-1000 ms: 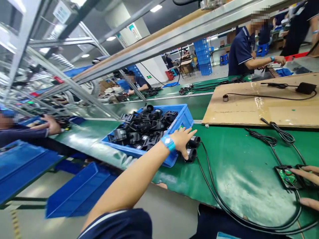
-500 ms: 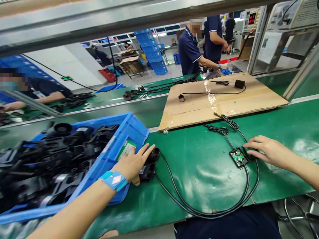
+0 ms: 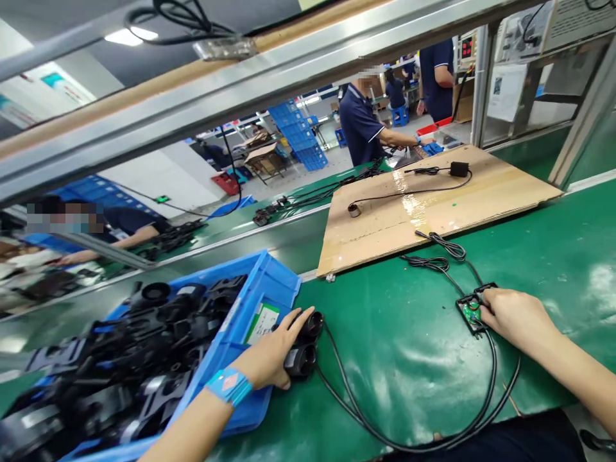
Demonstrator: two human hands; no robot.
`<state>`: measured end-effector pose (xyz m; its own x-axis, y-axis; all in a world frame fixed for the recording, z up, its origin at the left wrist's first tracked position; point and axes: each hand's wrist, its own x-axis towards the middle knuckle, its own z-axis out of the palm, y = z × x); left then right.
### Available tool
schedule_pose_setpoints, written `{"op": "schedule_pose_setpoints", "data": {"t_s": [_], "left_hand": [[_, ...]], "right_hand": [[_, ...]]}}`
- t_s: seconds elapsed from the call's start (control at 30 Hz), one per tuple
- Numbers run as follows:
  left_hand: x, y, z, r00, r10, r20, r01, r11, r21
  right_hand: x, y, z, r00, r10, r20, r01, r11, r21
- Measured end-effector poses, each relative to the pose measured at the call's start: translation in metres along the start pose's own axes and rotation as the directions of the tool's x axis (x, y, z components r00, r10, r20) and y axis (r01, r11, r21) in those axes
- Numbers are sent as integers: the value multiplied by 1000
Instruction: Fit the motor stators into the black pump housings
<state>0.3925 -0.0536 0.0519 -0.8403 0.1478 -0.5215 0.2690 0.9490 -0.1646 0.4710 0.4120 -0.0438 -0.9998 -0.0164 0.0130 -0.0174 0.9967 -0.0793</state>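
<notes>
My left hand point(image 3: 273, 353), with a blue wristband, grips two black cylindrical connectors point(image 3: 303, 343) lying beside the blue bin point(image 3: 269, 282). Thick black cables point(image 3: 414, 439) run from them in a loop along the near edge of the green belt. My right hand point(image 3: 517, 317) rests with curled fingers on a small open black housing point(image 3: 472, 309) that shows a green circuit board. A thinner coiled cord point(image 3: 436, 253) leads away from that housing.
The blue bin holds several black plastic parts point(image 3: 144, 346). A cardboard sheet point(image 3: 433, 205) with a black adapter and cord lies beyond. A person in a dark blue shirt point(image 3: 360, 125) works across the line; another person point(image 3: 96, 224) sits at the left. A metal rail point(image 3: 240, 90) crosses overhead.
The view has swung right and steadied. My left hand has stayed on the two connectors by the bin. My right hand has closed in on the open housing.
</notes>
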Motion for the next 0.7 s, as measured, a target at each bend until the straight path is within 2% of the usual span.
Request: {"op": "schedule_pose_setpoints", "data": {"t_s": [0.07,0.17,0.27,0.37,0.43,0.53,0.6,0.7], "left_hand": [[1,-4,4,1000,18,-20,-19,1000,-20],[10,-2,8,998,52,-26,-53,998,-29],[24,26,-2,993,121,-16,-120,993,15],[33,89,-28,975,224,4,-223,969,104],[41,139,-51,954,298,26,-298,938,178],[64,211,-86,898,438,48,-435,866,247],[84,255,-106,832,553,29,-541,799,263],[111,317,-129,683,730,-30,-689,657,304]], "right_hand": [[2,6,-5,1000,28,3,-28,996,79],[0,35,-30,998,61,-29,-55,981,185],[-6,84,-69,988,122,-95,-101,974,204],[-6,145,-109,959,238,-154,-210,961,180],[2,189,-132,917,347,-199,-315,933,175],[15,252,-162,789,525,-320,-483,851,206],[17,286,-178,676,614,-406,-555,788,268],[17,312,-195,546,705,-453,-550,709,441]]}}
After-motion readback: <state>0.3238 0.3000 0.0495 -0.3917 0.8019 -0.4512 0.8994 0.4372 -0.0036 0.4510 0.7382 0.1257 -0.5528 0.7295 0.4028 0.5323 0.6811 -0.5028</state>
